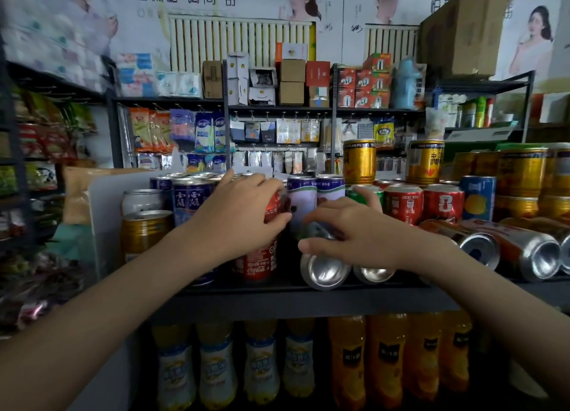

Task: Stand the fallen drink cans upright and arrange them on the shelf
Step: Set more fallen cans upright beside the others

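Note:
My left hand (pixel 243 213) grips the top of an upright red cola can (pixel 257 262) at the front of the dark shelf (pixel 277 290). My right hand (pixel 348 231) curls over a fallen can (pixel 324 271) that lies with its silver base toward me; a second fallen can (pixel 373 273) lies beside it under my wrist. More fallen cans (pixel 481 244) (pixel 536 253) lie on their sides at the right. Behind stand upright purple cans (pixel 303 197), red cans (pixel 402 202) and a green can (pixel 362 194).
A gold can (pixel 145 231) and a silver can (pixel 140 200) stand at the left by a white divider (pixel 105 213). Gold cans (pixel 521 176) are stacked at the right. Orange and pale drink bottles (pixel 348 364) fill the shelf below. Racks of goods stand behind.

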A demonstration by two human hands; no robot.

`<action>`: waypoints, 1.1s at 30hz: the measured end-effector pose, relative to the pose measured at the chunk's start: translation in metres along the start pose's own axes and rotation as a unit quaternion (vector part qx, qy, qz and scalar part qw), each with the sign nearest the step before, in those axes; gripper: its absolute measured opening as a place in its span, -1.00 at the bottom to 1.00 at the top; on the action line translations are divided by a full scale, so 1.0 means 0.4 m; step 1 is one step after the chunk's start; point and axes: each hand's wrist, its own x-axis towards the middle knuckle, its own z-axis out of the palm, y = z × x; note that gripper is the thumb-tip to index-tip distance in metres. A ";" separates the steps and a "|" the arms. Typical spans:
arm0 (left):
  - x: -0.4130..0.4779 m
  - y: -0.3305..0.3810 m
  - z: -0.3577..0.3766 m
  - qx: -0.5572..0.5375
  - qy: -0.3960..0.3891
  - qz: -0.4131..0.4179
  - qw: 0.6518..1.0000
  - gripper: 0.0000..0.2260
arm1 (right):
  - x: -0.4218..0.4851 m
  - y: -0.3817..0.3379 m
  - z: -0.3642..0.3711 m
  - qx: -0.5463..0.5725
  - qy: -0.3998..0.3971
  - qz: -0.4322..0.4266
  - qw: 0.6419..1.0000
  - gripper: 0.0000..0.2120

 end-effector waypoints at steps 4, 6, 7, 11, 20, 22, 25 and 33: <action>0.032 0.018 -0.025 0.006 0.008 -0.014 1.000 -0.57 | 0.035 0.053 -0.048 0.003 0.017 -0.009 1.000 -0.57; 0.060 0.011 -0.030 0.011 0.005 -0.018 1.000 -0.58 | 0.062 0.090 -0.081 -0.005 0.036 0.005 0.999 -0.61; 0.078 0.006 -0.030 0.011 0.000 -0.019 1.000 -0.58 | 0.079 0.111 -0.093 -0.014 0.043 0.017 0.999 -0.62; 0.155 -0.015 -0.015 0.023 -0.043 -0.020 0.999 -0.54 | 0.142 0.165 -0.105 -0.009 0.028 0.054 0.998 -0.54; 0.305 -0.013 0.001 0.043 -0.200 0.004 0.979 -0.59 | 0.210 0.188 -0.098 0.037 -0.038 0.086 0.995 -0.40; 0.327 -0.018 0.013 0.057 -0.217 0.011 0.974 -0.59 | 0.219 0.181 -0.097 0.032 -0.068 0.087 0.993 -0.34; 0.340 -0.021 0.024 0.077 -0.229 0.024 0.970 -0.48 | 0.232 0.174 -0.092 0.009 -0.102 0.094 0.990 -0.29; 0.346 -0.023 0.036 0.081 -0.243 0.039 0.966 -0.44 | 0.249 0.188 -0.074 0.012 -0.082 0.110 0.991 -0.37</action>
